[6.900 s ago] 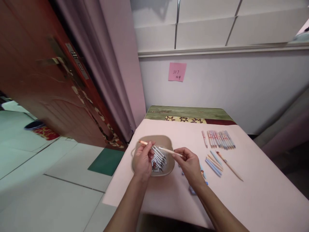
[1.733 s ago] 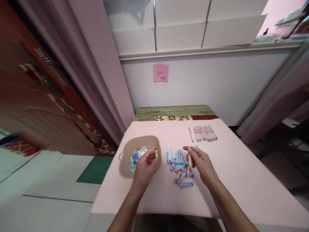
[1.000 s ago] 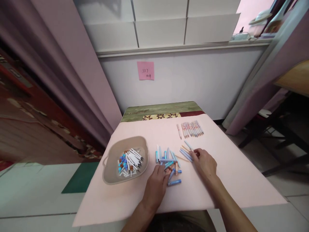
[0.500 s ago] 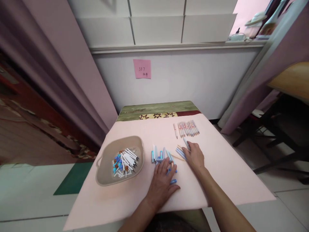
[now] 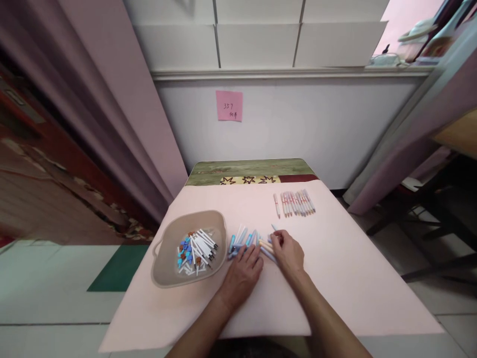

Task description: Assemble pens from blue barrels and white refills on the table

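My left hand (image 5: 242, 272) lies palm down with its fingers stretched over a loose pile of blue and white pen parts (image 5: 244, 236). The undersides of those fingers are hidden. Just to the right, my right hand (image 5: 289, 252) is curled, thumb and fingers together. A pale blue pen barrel (image 5: 275, 227) pokes out past its fingertips. Between the hands lie yellowish and lilac barrels (image 5: 266, 246), slanting and close to my right fingers. Farther back, assembled pens (image 5: 297, 203) form a neat row, with a single pen (image 5: 277, 205) a little apart on their left.
A beige basin (image 5: 160, 271) on the left holds white refills, small white pieces and blue and brown parts. Pink cloth (image 5: 335, 278) covers most of the table, with its green wooden end (image 5: 208, 169) bare against the wall. A pink note (image 5: 229, 105) hangs above.
My right hand has moved left, nearer the pile, and its fingers have drawn in. My left hand has shifted left with the blue parts bunched closer. The view has swung slightly left.
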`<state>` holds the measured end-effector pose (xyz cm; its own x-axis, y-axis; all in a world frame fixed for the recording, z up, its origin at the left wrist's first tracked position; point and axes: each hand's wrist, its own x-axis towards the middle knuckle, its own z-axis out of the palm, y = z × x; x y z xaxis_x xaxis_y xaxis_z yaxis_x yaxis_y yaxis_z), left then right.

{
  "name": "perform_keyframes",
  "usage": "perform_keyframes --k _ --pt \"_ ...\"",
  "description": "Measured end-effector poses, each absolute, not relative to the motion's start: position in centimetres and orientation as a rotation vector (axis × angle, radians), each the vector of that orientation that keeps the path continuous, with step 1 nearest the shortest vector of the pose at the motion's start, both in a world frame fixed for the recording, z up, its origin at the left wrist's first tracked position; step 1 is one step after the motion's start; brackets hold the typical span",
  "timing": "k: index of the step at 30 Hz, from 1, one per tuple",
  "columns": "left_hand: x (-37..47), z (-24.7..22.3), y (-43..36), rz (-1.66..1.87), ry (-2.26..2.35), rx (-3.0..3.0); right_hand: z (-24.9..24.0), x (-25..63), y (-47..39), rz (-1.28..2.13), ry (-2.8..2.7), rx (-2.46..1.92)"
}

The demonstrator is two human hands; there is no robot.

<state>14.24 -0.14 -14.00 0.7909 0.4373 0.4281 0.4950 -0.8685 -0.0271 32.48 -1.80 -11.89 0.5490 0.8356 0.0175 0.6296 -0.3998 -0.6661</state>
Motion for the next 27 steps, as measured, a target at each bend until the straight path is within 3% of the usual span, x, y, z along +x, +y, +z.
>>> perform_keyframes --k 11,22,27 --pt "12.3 -12.7 -1.2 -0.873 -0.665 -2.754 -14.2 33.4 -1.2 0.102 -1.298 -1.975" --pt "13.7 -11.3 -3.4 -0.811 -0.331 -3.039 -14.8 29.9 0.9 0.399 -1.120 -1.676" --pt "14.8 -12.1 -2.4 -0.694 -0.497 -2.952 -15.3 31.7 0.2 0.396 -1.115 -1.580"
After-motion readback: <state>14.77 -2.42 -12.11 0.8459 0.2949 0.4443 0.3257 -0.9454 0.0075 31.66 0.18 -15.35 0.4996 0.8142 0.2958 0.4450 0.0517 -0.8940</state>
